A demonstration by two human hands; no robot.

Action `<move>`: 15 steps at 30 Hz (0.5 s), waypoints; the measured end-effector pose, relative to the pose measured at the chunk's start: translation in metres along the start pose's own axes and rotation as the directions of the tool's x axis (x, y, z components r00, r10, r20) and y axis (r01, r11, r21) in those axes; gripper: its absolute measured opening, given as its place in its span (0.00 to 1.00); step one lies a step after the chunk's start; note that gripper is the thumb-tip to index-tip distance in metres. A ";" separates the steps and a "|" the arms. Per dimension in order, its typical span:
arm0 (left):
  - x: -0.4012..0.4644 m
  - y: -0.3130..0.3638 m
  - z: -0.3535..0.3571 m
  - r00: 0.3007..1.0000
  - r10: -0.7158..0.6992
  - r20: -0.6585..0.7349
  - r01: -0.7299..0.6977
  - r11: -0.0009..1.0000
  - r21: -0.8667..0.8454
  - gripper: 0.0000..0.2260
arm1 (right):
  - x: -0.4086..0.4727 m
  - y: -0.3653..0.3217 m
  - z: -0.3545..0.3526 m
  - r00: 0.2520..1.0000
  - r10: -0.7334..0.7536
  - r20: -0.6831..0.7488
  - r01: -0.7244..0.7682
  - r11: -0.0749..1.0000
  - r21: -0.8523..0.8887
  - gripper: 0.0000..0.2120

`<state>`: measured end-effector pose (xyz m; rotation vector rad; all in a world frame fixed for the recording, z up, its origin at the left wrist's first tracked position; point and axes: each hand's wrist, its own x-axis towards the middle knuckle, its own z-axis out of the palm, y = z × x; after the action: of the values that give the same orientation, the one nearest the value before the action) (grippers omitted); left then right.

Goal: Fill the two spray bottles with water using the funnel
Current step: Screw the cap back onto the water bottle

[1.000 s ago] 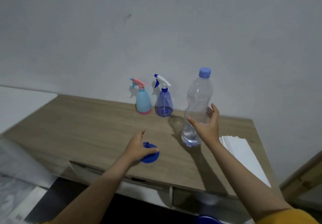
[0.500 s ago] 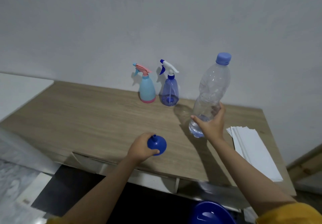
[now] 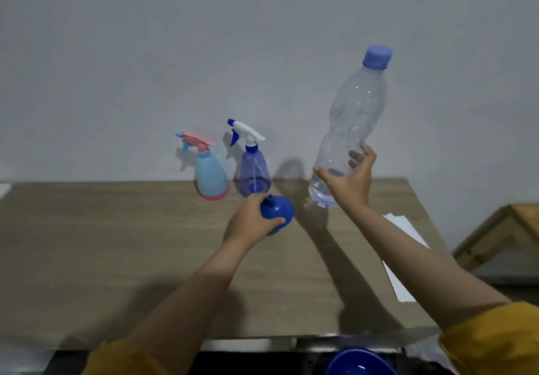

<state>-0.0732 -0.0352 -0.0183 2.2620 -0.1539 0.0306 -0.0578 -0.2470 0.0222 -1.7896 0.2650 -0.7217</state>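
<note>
Two spray bottles stand at the back of the wooden table (image 3: pixel 116 243), by the wall: a light blue one with a pink trigger (image 3: pixel 210 176) and a clear blue one with a white trigger (image 3: pixel 253 172). My left hand (image 3: pixel 250 223) grips a blue funnel (image 3: pixel 278 211), spout up, just in front of the clear blue bottle. My right hand (image 3: pixel 351 183) holds a tall clear water bottle (image 3: pixel 353 121) with a blue cap near its base, lifted off the table and tilted right. Only a little water shows at its bottom.
White sheets of paper (image 3: pixel 404 258) lie along the table's right side. A blue bowl (image 3: pixel 360 363) shows at the bottom edge below the table front. A wooden piece of furniture (image 3: pixel 495 237) stands to the right. A grey wall backs the table.
My left hand picked the funnel up off the table and carried it toward the spray bottles. My right hand lifted the water bottle higher. The camera moved closer.
</note>
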 end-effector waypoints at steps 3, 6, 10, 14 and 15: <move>0.039 0.009 0.022 0.999 0.035 0.014 -0.036 0.999 0.021 0.27 | 0.022 0.011 0.007 1.000 0.004 -0.017 -0.005 0.999 -0.043 0.47; 0.071 0.012 0.049 0.998 0.055 0.032 -0.056 0.998 0.040 0.27 | 0.041 0.027 0.012 1.000 -0.005 -0.027 0.003 0.997 -0.079 0.48; 0.097 0.010 0.080 0.997 0.065 0.044 -0.070 0.990 0.125 0.25 | 0.054 0.046 0.016 1.000 -0.018 -0.022 0.015 0.993 -0.121 0.48; 0.113 0.006 0.095 0.998 0.059 0.036 -0.064 0.983 0.171 0.26 | 0.065 0.060 0.023 1.000 -0.007 -0.011 0.005 0.989 -0.145 0.50; 0.117 0.005 0.097 0.998 0.054 0.034 -0.060 0.982 0.181 0.26 | 0.067 0.063 0.025 1.000 0.012 -0.002 -0.012 0.989 -0.149 0.50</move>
<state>0.0389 -0.1245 -0.0678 2.4412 -0.2401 0.0437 0.0205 -0.2834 -0.0179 -1.9275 0.3378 -0.7104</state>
